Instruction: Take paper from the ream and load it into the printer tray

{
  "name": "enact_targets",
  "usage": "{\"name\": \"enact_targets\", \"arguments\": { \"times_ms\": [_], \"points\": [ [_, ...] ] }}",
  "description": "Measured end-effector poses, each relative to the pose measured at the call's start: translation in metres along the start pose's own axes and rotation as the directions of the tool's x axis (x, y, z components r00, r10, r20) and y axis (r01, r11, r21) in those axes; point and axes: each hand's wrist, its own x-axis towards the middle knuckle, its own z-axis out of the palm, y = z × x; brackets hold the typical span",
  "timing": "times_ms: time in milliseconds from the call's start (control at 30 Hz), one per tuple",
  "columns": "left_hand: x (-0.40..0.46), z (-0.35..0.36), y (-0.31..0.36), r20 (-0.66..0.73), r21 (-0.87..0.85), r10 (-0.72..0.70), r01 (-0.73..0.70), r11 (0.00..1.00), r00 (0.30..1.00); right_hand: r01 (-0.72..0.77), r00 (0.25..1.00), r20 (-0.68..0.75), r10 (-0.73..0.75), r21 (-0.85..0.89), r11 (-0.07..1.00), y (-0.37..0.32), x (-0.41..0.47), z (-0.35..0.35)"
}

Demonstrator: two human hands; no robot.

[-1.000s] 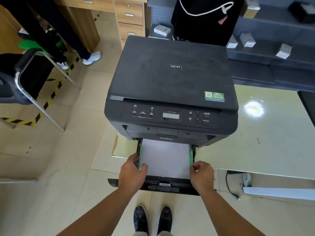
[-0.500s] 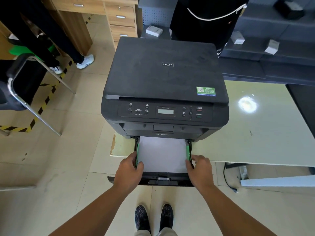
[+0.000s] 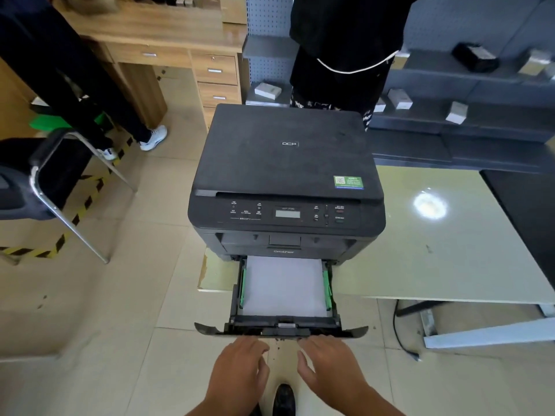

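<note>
White paper (image 3: 283, 285) lies flat in the pulled-out printer tray (image 3: 282, 327). Left hand (image 3: 240, 372) and right hand (image 3: 329, 367) spread, empty; fingertips seemingly reach the tray's front lip, blurred.

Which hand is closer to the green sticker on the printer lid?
Right. The right hand sits below the green sticker, on its side; the left hand is farther left, both at the tray front.
</note>
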Motion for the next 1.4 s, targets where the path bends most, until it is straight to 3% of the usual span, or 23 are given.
{"name": "enact_targets", "arguments": {
  "times_ms": [167, 433, 633, 867, 1067, 1233, 1400],
  "points": [
    [0.003, -0.004, 0.001, 0.047, 0.022, -0.095, 0.094, 0.995, 0.994, 0.006, 0.999, 0.054, -0.004, -0.036, 0.999, 0.003, 0.003, 0.001],
    [0.037, -0.01, 0.005, 0.053, 0.107, -0.083, 0.077, 0.991, 0.995, -0.085, 0.979, 0.177, 0.099, -0.088, 0.992, 0.005, 0.032, -0.004],
    [0.091, -0.024, 0.0, 0.281, 0.067, -0.092, 0.076, 0.995, 0.955, -0.218, 0.943, 0.22, 0.252, -0.167, 0.962, 0.001, 0.081, -0.014],
    [0.136, -0.04, -0.006, 0.165, 0.1, -0.129, 0.114, 0.988, 0.978, -0.251, 0.924, 0.261, 0.279, -0.136, 0.958, 0.012, 0.12, -0.023],
    [0.144, -0.045, -0.002, 0.205, 0.041, -0.175, 0.17, 0.985, 0.963, -0.193, 0.92, 0.313, 0.234, -0.158, 0.968, 0.024, 0.137, -0.034],
    [0.135, -0.044, -0.004, 0.272, 0.109, -0.132, 0.106, 0.988, 0.953, -0.207, 0.906, 0.344, 0.247, -0.149, 0.967, 0.022, 0.143, -0.038],
    [0.125, -0.049, -0.006, 0.206, 0.0, -0.187, 0.192, 0.981, 0.96, -0.353, 0.852, 0.419, 0.315, 0.015, 0.935, 0.025, 0.139, -0.052]
  ]
}}
